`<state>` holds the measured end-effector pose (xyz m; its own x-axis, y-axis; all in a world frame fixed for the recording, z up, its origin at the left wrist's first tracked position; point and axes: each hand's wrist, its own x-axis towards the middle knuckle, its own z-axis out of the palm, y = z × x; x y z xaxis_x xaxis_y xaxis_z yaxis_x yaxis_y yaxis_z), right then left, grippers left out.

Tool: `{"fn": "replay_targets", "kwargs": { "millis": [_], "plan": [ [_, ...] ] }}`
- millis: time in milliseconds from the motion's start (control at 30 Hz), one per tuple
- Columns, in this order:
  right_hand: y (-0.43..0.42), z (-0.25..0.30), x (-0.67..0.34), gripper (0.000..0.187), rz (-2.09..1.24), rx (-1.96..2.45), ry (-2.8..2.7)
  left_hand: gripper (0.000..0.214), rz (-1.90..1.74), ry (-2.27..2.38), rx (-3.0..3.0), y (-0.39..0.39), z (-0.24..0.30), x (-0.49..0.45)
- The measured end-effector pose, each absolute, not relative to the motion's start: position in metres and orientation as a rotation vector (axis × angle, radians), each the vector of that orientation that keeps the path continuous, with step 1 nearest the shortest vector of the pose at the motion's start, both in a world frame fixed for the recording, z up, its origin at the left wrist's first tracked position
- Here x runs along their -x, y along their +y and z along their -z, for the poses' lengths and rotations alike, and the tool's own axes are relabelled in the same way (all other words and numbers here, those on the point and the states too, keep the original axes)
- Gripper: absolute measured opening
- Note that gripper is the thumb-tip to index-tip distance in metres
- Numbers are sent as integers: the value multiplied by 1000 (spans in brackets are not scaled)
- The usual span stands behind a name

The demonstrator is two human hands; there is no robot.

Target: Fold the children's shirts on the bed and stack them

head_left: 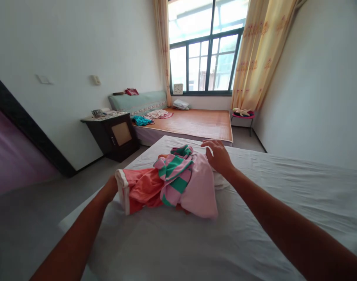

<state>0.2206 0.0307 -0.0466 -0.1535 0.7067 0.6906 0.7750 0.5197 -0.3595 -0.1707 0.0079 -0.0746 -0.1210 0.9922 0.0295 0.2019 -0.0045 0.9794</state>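
Observation:
A heap of clothes lies on a white-sheeted bed [254, 218]: a pink garment [200, 187], a pink and green striped piece [174, 171] on top, and an orange-red garment [140, 187] with a white hem at the left. My left hand [111, 188] reaches to the left end of the orange-red garment, and the cloth hides its fingers. My right hand [218, 155] hovers at the far right edge of the pile, fingers spread and slightly curved, next to the pink garment.
A second bed with a woven mat [193, 123] stands under the window, with clothes [141, 120] at its head. A dark bedside cabinet [114, 134] is at the left wall. A small pink stool [243, 114] sits by the curtain. Grey floor lies left of the bed.

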Motion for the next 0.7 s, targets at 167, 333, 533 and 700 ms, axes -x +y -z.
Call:
{"fn": "replay_targets", "kwargs": {
  "millis": [167, 333, 533, 700],
  "plan": [
    [-16, 45, -135, 21, 100, 818, -2331, 45, -1228, 1426, -1646, 6, 61, 167],
    [-29, 79, -74, 21, 161, 877, -2532, 41, -758, 1160, -2061, -2, 58, 126],
    [-4, 31, -109, 23, -173, 1052, -1989, 42, -854, 1418, -1996, -1, 76, 145],
    [26, -45, -174, 20, -416, 810, -1407, 41, -1323, 1653, -1614, 4, 76, 173]
  ]
}}
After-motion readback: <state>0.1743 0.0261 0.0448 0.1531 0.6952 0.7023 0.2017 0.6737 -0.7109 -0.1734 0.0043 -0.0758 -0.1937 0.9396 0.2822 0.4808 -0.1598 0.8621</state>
